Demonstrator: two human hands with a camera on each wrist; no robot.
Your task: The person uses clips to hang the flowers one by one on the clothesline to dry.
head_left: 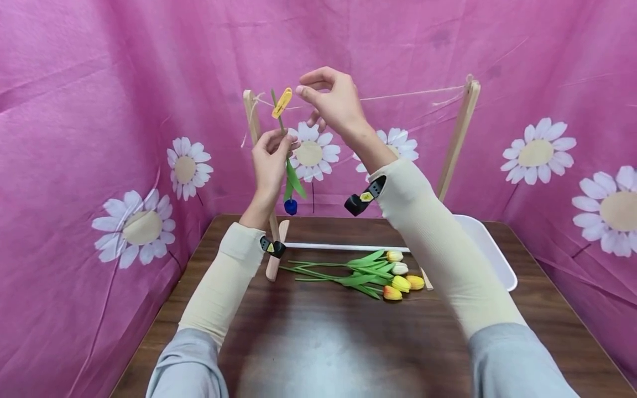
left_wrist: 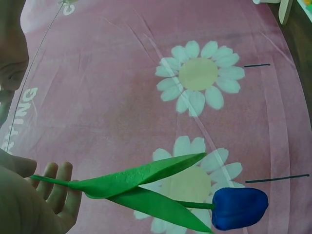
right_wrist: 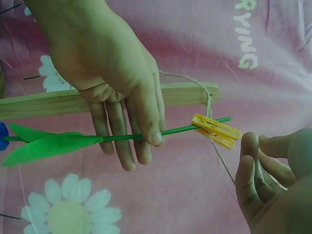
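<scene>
An artificial blue tulip (head_left: 291,207) hangs head-down, its green stem pinched between my left thumb and fingers. My left hand (head_left: 271,160) is below a yellow clothespin (head_left: 282,103). That clothespin grips the upper stem and the thin twine (head_left: 413,94) together near the left wooden post (head_left: 252,119). Just right of the clothespin is my right hand (head_left: 338,102), fingers loosely bent and apart from it. In the right wrist view, a small gap separates these fingertips (right_wrist: 249,141) from the clothespin (right_wrist: 217,131). The left wrist view shows the tulip's blue head (left_wrist: 240,208) and leaves.
Several yellow, white and orange tulips (head_left: 368,273) lie on the brown table (head_left: 318,342). A white tray (head_left: 490,249) is at the back right. The twine runs to the right wooden post (head_left: 459,138); a white rod (head_left: 343,247) crosses low behind the flowers.
</scene>
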